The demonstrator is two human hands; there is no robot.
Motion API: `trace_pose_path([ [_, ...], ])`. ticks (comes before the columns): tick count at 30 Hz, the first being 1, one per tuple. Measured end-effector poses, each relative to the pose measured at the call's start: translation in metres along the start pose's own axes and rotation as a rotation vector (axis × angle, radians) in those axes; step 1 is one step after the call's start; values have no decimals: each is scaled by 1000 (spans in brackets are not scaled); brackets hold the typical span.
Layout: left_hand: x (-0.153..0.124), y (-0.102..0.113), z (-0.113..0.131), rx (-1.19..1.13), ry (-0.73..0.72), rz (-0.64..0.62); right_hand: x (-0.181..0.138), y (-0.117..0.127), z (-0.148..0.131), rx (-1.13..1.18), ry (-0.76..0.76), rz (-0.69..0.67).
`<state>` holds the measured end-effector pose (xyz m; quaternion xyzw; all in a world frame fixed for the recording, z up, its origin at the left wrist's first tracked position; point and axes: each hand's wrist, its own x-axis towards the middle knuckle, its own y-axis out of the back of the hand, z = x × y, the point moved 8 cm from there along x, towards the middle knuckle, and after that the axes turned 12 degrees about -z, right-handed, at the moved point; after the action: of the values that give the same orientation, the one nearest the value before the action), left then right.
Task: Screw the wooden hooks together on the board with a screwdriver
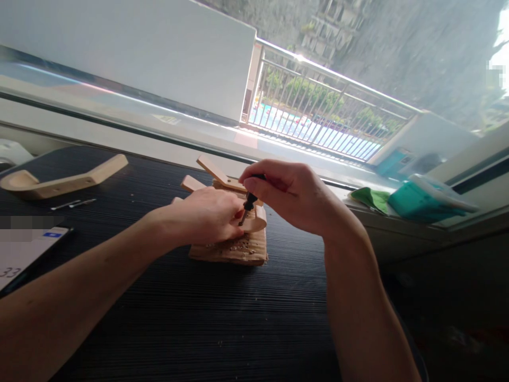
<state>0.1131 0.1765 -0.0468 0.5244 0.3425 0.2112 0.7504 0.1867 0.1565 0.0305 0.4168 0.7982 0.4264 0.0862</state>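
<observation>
A small wooden assembly (242, 246) of a flat base and slanted arms sits on the black ribbed table (199, 318), with sawdust on the base. My left hand (207, 217) is closed on one of its wooden pieces and presses it down. My right hand (286, 193) is wrapped round the handle of a small black screwdriver (248, 204), held nearly upright with its tip at the wood next to my left fingers.
A curved wooden part (59, 180) lies at the far left, with two thin metal screws (73, 203) beside it. A phone (27, 254) rests at the left edge. Green cloth (371, 199) and a teal box (421, 204) sit on the window ledge.
</observation>
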Motion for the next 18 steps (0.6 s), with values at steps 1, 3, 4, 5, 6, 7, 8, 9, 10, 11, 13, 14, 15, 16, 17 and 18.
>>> trace_pose_path([
  [1,-1,0,0,-5,10,-7,0,0,0,5,11,5],
  [3,-2,1,0,-8,19,-11,1,0,1,15,21,10],
  [4,-2,1,0,-7,18,-11,1,0,1,17,19,13],
  [5,-2,1,0,-4,16,-9,1,0,2,17,14,16],
  [6,-2,1,0,1,13,-7,1,0,2,17,8,18],
  [7,-1,0,0,5,9,-4,1,1,3,16,-1,18],
  [8,-1,0,-1,8,4,0,1,1,3,14,-10,16],
  [9,0,0,-1,10,1,5,1,0,4,11,-18,15],
  [10,1,-1,-2,10,-1,10,1,0,5,7,-24,17],
  [11,1,-1,-3,7,-1,15,1,0,5,3,-28,22],
  [13,1,-2,-4,-2,-6,28,1,1,6,-10,-26,41],
  [14,1,-2,-4,-8,-8,34,0,2,5,-19,-21,51],
  [15,1,-2,-4,-12,-10,38,0,3,4,-28,-18,54],
  [16,0,-2,-4,-16,-13,40,0,3,3,-35,-18,49],
  [17,0,-1,-3,-19,-15,44,0,2,2,-38,-20,37],
  [18,0,-1,-3,-20,-18,47,0,2,2,-38,-24,22],
])
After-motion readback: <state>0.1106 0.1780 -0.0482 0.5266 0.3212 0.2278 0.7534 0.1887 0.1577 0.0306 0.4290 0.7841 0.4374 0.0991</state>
